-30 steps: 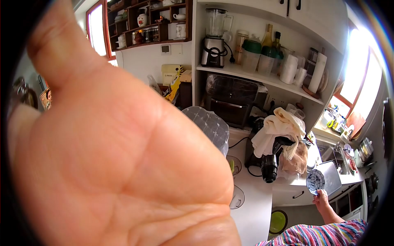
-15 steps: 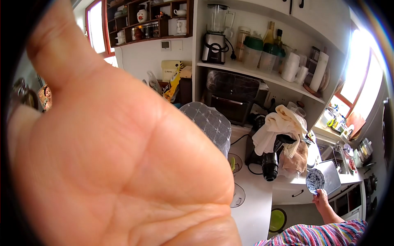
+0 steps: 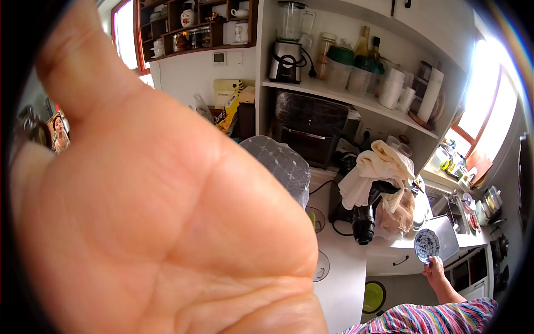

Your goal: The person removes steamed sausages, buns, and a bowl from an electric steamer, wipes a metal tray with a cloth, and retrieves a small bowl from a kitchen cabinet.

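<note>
A bare palm, my left hand [image 3: 178, 206], fills the left half of the view very close to the camera. It is flat and open, with one finger base stretching up at the upper left; the fingertips are out of sight. Lower right, my right hand [image 3: 433, 269] grips the edge of a blue-and-white patterned plate [image 3: 427, 245], held tilted. Its arm comes out of a striped, multicoloured garment [image 3: 428, 317]. Behind the plate is a grey flat tray [image 3: 446, 234] at the counter's edge.
A cream cloth [image 3: 370, 172] lies over a black appliance [image 3: 364, 222] on the counter. Lidded containers, bottles and a blender [image 3: 289, 44] stand on the shelf above. A mesh food cover [image 3: 281, 164] and a glass lid [image 3: 321, 266] are partly behind my palm. A green basin [image 3: 374, 296] is below.
The room has shifted slightly left in the view. My left palm and my right hand with the plate stay in nearly the same places.
</note>
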Motion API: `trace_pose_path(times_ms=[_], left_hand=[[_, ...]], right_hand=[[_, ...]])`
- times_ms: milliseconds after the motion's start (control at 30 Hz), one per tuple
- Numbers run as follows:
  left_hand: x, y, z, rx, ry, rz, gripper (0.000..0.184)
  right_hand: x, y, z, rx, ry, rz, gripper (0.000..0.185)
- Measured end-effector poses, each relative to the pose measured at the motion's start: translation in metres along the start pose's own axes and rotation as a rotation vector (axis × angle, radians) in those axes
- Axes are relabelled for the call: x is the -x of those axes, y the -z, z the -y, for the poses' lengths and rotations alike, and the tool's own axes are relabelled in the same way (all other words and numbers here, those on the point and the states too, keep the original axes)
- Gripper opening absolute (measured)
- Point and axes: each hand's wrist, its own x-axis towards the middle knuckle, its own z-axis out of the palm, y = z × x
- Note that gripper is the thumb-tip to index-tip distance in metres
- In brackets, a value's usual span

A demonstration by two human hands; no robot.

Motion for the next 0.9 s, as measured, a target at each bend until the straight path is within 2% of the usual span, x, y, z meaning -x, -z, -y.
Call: trace_pose_path(times_ms=[533,900], left_hand=[[0.008,-0.017,0.007,-0.003,0.001,0.005,0.020],[0.016,-0.097,0.008,0.008,0.023,0.042,0.019]], right_hand=[[0.007,0.000,0.006,-0.019,-0.015,-0.039,0.010],[0.003,0.043,0.004,-0.159,0.009,-0.026,0.011]])
